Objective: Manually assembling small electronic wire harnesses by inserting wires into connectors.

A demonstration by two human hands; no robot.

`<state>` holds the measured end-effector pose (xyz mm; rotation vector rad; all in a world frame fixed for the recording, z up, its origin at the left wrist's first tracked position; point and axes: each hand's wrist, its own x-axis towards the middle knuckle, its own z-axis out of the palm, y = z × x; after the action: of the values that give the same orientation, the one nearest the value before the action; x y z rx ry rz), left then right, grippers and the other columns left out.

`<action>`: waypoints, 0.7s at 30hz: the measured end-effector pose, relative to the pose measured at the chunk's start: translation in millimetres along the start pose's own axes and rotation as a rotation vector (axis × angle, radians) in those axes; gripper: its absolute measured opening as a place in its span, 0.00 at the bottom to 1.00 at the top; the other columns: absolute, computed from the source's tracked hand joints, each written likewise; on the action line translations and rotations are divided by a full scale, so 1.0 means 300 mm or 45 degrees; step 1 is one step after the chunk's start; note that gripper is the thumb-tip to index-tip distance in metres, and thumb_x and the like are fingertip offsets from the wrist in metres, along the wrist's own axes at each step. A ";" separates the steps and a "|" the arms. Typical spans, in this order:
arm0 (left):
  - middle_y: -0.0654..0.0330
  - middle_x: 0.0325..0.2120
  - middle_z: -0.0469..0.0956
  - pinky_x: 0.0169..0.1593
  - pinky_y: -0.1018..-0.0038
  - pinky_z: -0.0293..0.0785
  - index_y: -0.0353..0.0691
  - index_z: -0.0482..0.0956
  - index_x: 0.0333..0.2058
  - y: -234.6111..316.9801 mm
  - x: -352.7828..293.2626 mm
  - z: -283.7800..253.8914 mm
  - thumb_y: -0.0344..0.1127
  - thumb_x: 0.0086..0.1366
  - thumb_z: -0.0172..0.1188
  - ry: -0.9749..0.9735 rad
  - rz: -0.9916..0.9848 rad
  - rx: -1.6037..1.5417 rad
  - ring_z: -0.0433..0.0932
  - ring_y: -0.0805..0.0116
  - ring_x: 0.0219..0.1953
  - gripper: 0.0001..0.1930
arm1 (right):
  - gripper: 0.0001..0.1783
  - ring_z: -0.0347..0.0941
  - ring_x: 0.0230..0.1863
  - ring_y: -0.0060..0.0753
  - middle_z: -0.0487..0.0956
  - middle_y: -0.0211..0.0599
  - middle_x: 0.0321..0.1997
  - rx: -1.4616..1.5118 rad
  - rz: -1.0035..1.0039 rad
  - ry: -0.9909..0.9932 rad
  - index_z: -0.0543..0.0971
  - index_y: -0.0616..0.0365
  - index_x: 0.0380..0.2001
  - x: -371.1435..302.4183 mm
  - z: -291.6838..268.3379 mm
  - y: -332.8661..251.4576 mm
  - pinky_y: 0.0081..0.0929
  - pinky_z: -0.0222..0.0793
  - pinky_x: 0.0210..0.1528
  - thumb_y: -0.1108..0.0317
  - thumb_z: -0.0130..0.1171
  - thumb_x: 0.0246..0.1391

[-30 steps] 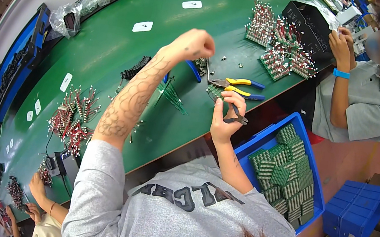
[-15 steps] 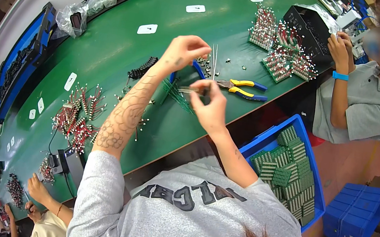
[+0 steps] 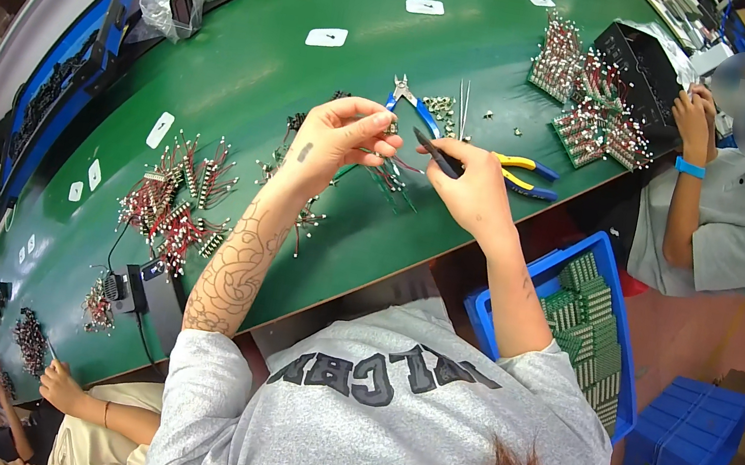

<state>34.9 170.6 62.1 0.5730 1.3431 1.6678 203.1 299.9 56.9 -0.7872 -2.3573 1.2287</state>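
Currently pinching a small, unclear part (image 3: 392,128) in the left hand (image 3: 349,141), near wires (image 3: 391,182); gripping a dark tool (image 3: 439,155) in the right hand (image 3: 476,191), just beside that part; probably handling something light and fragile, best held by its edges.

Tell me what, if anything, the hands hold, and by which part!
The right hand grips a dark tool by its back part, pointed tip sticking out. The left hand pinches something small; which part it holds cannot be told.
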 end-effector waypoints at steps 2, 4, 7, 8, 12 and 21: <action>0.55 0.30 0.83 0.30 0.85 0.77 0.37 0.79 0.42 -0.015 -0.001 0.008 0.36 0.66 0.63 -0.004 0.013 0.010 0.81 0.76 0.28 0.10 | 0.14 0.70 0.26 0.26 0.82 0.34 0.29 -0.040 0.037 -0.054 0.84 0.62 0.37 -0.008 -0.002 -0.008 0.20 0.66 0.32 0.74 0.59 0.45; 0.55 0.29 0.83 0.31 0.84 0.78 0.36 0.80 0.42 -0.025 -0.001 0.013 0.34 0.65 0.63 -0.042 0.038 -0.030 0.81 0.75 0.28 0.10 | 0.15 0.70 0.25 0.27 0.82 0.35 0.28 -0.082 0.013 -0.029 0.84 0.62 0.38 -0.018 0.001 -0.013 0.21 0.66 0.31 0.73 0.59 0.44; 0.55 0.29 0.83 0.32 0.82 0.80 0.35 0.80 0.41 -0.031 -0.005 0.016 0.33 0.65 0.64 -0.073 0.064 -0.068 0.82 0.73 0.28 0.09 | 0.16 0.70 0.24 0.29 0.82 0.36 0.27 -0.121 -0.013 -0.008 0.84 0.62 0.38 -0.027 0.007 -0.017 0.22 0.66 0.30 0.72 0.59 0.43; 0.55 0.29 0.83 0.32 0.82 0.80 0.35 0.80 0.41 -0.032 -0.007 0.017 0.33 0.65 0.64 -0.072 0.070 -0.063 0.82 0.73 0.28 0.09 | 0.16 0.70 0.24 0.30 0.82 0.37 0.27 -0.128 -0.034 0.022 0.84 0.62 0.38 -0.028 0.009 -0.015 0.23 0.66 0.30 0.72 0.59 0.43; 0.56 0.29 0.82 0.33 0.82 0.80 0.36 0.79 0.42 -0.033 -0.015 0.019 0.33 0.66 0.63 -0.064 0.092 -0.044 0.81 0.74 0.28 0.09 | 0.16 0.69 0.23 0.32 0.82 0.37 0.26 -0.147 -0.101 0.111 0.84 0.62 0.37 -0.030 0.015 -0.011 0.24 0.66 0.30 0.72 0.59 0.43; 0.55 0.28 0.82 0.35 0.80 0.81 0.35 0.80 0.41 -0.036 -0.024 0.016 0.32 0.65 0.64 -0.097 0.075 -0.038 0.82 0.72 0.29 0.09 | 0.15 0.66 0.21 0.29 0.80 0.36 0.23 -0.158 -0.035 -0.003 0.84 0.63 0.36 -0.025 0.017 -0.017 0.23 0.63 0.27 0.72 0.59 0.42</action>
<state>46.1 167.0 54.7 0.6580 1.2554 1.6936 204.8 289.7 57.8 -0.7890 -2.4573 1.0806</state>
